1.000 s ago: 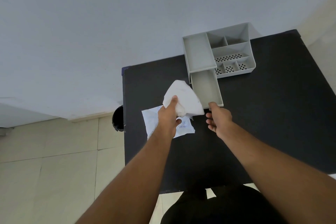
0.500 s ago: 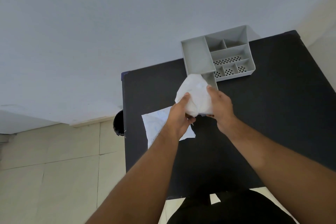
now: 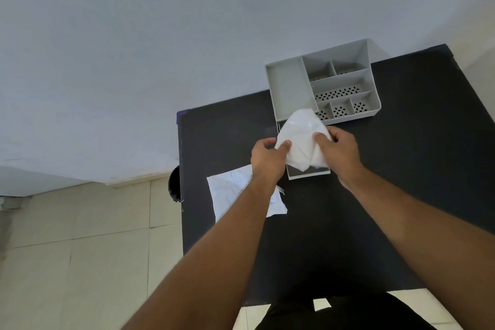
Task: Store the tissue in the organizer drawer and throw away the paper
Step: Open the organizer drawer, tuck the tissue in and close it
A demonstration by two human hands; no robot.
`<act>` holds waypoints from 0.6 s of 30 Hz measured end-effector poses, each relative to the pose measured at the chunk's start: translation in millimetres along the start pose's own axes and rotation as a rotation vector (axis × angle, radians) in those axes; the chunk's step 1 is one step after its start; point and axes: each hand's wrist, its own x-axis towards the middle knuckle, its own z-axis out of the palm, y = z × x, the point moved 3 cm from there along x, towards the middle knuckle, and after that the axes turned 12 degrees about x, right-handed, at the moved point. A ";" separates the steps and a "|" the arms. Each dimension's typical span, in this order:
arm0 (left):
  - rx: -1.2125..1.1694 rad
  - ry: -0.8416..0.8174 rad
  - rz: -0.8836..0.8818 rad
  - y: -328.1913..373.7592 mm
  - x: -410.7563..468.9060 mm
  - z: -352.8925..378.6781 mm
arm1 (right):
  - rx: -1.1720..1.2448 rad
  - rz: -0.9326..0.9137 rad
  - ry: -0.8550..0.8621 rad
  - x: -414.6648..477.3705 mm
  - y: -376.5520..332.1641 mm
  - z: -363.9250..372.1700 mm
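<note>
Tissue (image 3: 301,142) is bunched between your left hand (image 3: 267,158) and right hand (image 3: 338,153), both closed on its edges, held just above the open drawer (image 3: 308,175) of the organizer (image 3: 292,88). It looks light, soft and easily torn; keep pinching the folded edges and press gently. Paper (image 3: 230,190) lies flat on the surface (image 3: 401,169).

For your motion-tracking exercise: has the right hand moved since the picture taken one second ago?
Yes. The right hand left the front edge of the open drawer and shifted toward the organizer, now gripping the tissue alongside the left hand.
</note>
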 end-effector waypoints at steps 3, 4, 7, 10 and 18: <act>0.141 0.007 0.043 2.4 2.6 2.9 | -0.147 -0.039 -0.048 8.0 -2.5 -1.8; 0.179 0.004 0.054 3.3 0.7 3.4 | -0.191 -0.054 -0.052 9.0 -3.9 -2.1; 0.260 -0.002 0.043 0.7 -1.9 4.3 | -0.293 -0.138 -0.042 12.0 -8.3 -1.8; 0.338 -0.031 0.029 -4.5 -4.6 2.2 | -0.358 -0.199 -0.037 14.9 -8.4 -3.2; 0.746 0.066 0.128 3.3 -8.5 2.5 | -0.499 -0.429 -0.097 17.2 -2.1 -0.2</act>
